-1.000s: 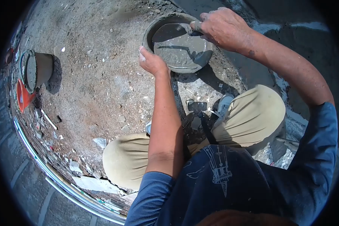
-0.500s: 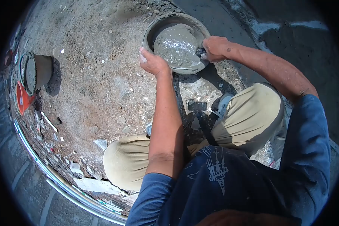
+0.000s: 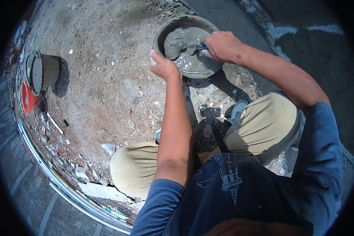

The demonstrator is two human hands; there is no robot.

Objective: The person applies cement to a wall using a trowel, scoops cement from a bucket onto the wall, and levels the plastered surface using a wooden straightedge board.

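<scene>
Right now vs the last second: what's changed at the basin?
Right hand came toward the wearer, from the basin's far right rim to its right side, tool still gripped. The grey mix, spread flatter half a second ago, is now mounded at the left, wet liquid showing nearer the wearer. Nothing released or newly grasped. Unchanged: left hand on the rim, bucket standing off left.

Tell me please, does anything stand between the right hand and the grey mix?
Nothing visible blocks the grey mix: the right hand grips a dark handle at the open basin; the left hand holds its left side.
</scene>
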